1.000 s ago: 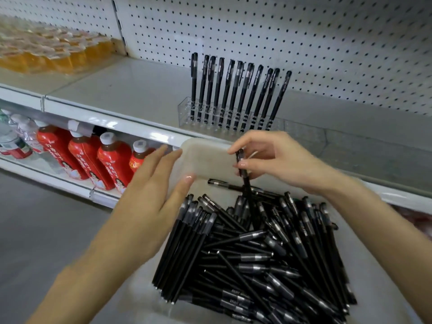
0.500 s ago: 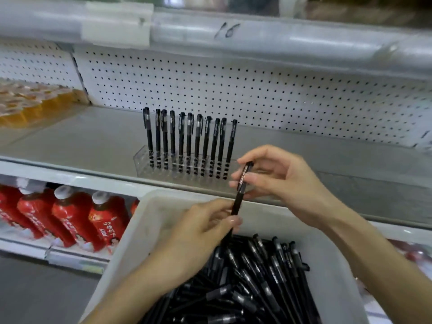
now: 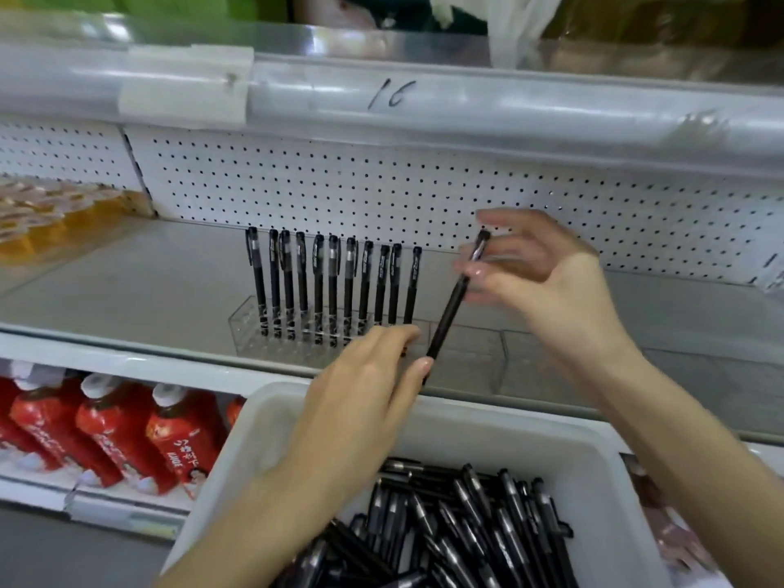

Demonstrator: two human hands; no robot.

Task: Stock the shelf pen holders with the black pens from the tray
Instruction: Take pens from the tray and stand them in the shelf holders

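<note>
**Right grip pinches one black pen aslant over the pen holder**

The right hand (image 3: 547, 286) pinches the black pen (image 3: 452, 307) near its cap, its tip slanted down towards the clear pen holder (image 3: 297, 337), probably aiming for a free hole. The left hand (image 3: 373, 375) touches the pen's lower end with its thumb, seemingly steadying it; I cannot tell whether that grip pinches. The standing pens (image 3: 331, 282) crowd the holder's filled part. The tray (image 3: 466, 422) of loose pens (image 3: 466, 532) lies in front of the holder, with red bottles (image 3: 127, 435) below-left.
</note>
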